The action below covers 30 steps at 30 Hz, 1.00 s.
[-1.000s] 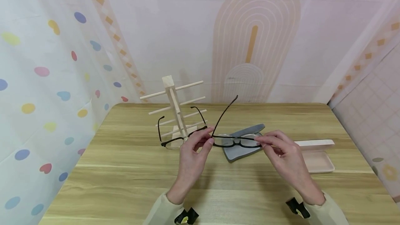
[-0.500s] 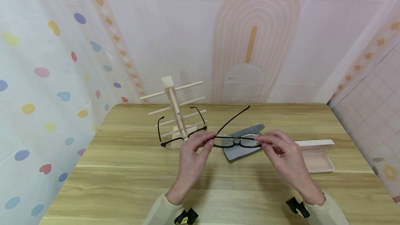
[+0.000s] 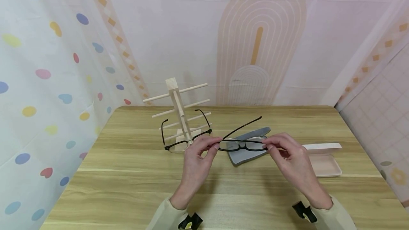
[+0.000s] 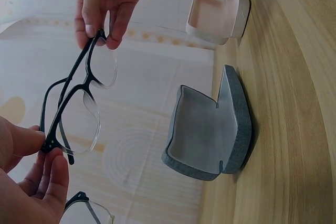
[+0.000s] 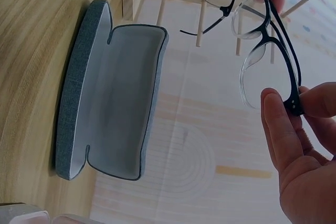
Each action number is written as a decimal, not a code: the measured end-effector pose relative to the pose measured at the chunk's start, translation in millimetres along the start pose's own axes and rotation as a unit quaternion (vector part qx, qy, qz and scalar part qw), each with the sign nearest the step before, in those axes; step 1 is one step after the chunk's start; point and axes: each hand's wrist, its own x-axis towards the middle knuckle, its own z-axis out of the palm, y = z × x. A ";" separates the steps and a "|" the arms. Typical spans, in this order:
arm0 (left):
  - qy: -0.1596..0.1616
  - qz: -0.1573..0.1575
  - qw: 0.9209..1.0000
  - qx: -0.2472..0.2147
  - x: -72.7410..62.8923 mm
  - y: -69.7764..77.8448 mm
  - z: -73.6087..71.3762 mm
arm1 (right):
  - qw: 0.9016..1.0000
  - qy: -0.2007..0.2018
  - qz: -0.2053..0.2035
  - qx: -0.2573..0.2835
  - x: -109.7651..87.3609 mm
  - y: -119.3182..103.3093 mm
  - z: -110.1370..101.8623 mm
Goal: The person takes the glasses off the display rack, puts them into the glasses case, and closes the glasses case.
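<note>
My left hand (image 3: 198,159) pinches the left end of a pair of black half-rim eyeglasses (image 3: 242,147) between thumb and fingers. The right hand (image 3: 292,160) pinches the other end. They are held up above the table, lenses level. One temple lies folded along the frame; the temple (image 3: 243,126) at the left end slants inward, partly folded. Below and behind the lenses an open grey glasses case (image 3: 244,157) lies on the table. In the right wrist view its pale lining (image 5: 128,103) shows nothing inside.
A wooden rack (image 3: 176,97) with several pegs stands left of centre. Another pair of black half-rim eyeglasses (image 3: 202,134) hangs on its lower part, close to my left hand. An open pink-and-white glasses case (image 3: 327,168) lies at the right, partly behind my right hand.
The eyeglasses' left temple has swung down and inward to the right, from steeply raised to a low slant. Both hands stay nearly where they were.
</note>
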 end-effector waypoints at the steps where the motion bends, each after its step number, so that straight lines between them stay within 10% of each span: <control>1: 0.000 0.000 1.000 0.000 -0.2 -0.1 0.0 | 1.000 -0.001 0.002 0.000 0.0 -0.3 -0.1; 30: -0.020 -0.004 0.999 0.031 -0.7 0.3 0.0 | 0.998 -0.009 0.052 0.020 0.0 -0.9 0.9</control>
